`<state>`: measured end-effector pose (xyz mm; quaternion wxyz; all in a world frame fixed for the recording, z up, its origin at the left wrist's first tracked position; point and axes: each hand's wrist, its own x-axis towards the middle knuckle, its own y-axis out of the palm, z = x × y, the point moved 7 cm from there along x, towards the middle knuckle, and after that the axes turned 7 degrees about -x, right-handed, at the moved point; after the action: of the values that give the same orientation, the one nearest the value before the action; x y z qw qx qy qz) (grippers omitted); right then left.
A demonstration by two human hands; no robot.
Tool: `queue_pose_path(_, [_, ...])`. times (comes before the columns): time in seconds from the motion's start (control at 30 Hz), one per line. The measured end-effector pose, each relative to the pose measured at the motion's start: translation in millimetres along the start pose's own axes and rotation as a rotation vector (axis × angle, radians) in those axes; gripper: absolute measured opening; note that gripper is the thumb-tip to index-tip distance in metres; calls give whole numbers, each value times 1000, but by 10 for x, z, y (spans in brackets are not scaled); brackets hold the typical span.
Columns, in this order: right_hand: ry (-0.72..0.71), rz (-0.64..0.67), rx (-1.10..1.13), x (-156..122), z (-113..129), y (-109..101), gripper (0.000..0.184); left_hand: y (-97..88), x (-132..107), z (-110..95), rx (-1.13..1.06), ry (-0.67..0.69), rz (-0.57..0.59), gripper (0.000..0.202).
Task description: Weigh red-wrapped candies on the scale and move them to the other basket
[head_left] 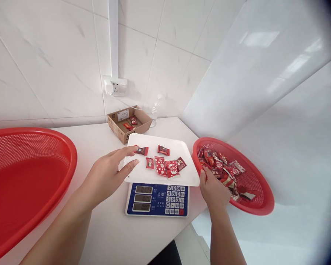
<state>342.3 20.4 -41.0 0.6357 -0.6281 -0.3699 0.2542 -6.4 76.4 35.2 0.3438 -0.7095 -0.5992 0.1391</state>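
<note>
My left hand (103, 176) reaches over the left side of a white scale tray (147, 178), thumb and index finger apart. Its index fingertip is at a small dark-and-red wrapped candy (142, 150); whether it presses on it I cannot tell. Also on the tray lie another dark wrapped candy (163, 149), a small red packet (150, 163), a dotted red packet (160, 166), a red-and-white packet (172, 168) and a dark red packet (181, 164). My right hand (215, 189) has its fingers closed over the near rim of a red basket (260, 184) full of wrapped candies (217, 162).
The blue scale panel (158, 200) shows lit displays. Behind it stand a cardboard box (118, 127) with a few red packets and a clear bottle (156, 106). A large red basket (68, 147) sits left. A socket (116, 87) is on the tiled wall.
</note>
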Motion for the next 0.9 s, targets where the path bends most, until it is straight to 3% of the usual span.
queue_pose_path(0.9, [-2,-20,-9,-11,18,-25,54,40,8,-15,-1,22,34,42])
